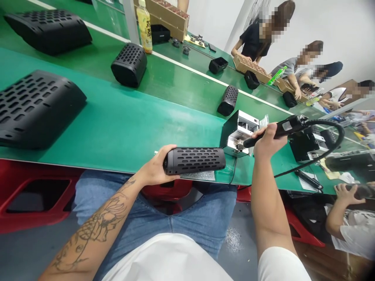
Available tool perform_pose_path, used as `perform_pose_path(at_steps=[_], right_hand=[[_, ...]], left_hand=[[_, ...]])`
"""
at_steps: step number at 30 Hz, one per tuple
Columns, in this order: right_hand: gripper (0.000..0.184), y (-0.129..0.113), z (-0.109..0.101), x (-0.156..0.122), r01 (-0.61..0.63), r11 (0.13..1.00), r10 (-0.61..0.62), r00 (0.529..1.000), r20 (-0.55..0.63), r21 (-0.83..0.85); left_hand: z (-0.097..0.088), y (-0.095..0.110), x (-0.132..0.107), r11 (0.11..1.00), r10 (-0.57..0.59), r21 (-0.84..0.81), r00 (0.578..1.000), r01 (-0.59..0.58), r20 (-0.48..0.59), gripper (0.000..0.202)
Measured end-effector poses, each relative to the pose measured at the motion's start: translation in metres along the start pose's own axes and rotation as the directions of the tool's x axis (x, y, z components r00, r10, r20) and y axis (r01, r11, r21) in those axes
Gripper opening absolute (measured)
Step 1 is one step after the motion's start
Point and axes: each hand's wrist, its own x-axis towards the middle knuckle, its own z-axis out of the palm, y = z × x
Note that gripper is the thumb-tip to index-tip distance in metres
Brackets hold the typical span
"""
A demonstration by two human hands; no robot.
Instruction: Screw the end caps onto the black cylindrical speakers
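Note:
My left hand [156,168] is closed round the left end of a black perforated speaker housing [197,160], which lies on its side at the table's front edge. A clear bubble-wrap sheet [202,175] shows under it. Wrapped round a black electric screwdriver [291,125], my right hand [268,143] holds it sideways, with the tool's tip pointing left. The tip is at the front of a small black-and-silver screw feeder [244,134]; whether it touches a screw cannot be made out. The feeder stands just beyond the housing's right end.
More speaker housings [38,109] lie on the green table [123,121] and along the line. The screwdriver's cable [341,136] loops to the right. A yellow bottle [145,29] stands by a metal post [131,21]. Co-workers sit opposite; another person's hand [347,195] is at right.

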Motion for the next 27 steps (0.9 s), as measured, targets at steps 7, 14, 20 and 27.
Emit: perform_pose_path(at_steps=[7, 14, 20, 27], right_hand=[[0.06, -0.002, -0.011, -0.012, -0.055, 0.998, 0.056, 0.997, 0.054, -0.015], [0.056, -0.098, 0.041, -0.086, -0.141, 0.936, 0.013, 0.929, 0.37, 0.321], [0.054, -0.115, 0.104, -0.151, -0.339, 0.828, -0.025, 0.773, 0.634, 0.446], [0.06, -0.082, 0.113, -0.166, -0.423, 0.866, 0.113, 0.683, 0.721, 0.266]], left_hand=[[-0.001, 0.003, 0.001, 0.999, -0.035, 0.012, 0.999, 0.035, 0.0, 0.115], [0.0, 0.006, 0.003, 0.999, -0.033, -0.035, 0.999, 0.034, 0.015, 0.116], [0.005, 0.006, 0.002, 0.996, 0.013, -0.084, 1.0, -0.015, -0.016, 0.119], [0.007, 0.009, 0.003, 0.992, -0.046, -0.115, 0.999, 0.046, 0.009, 0.12]])
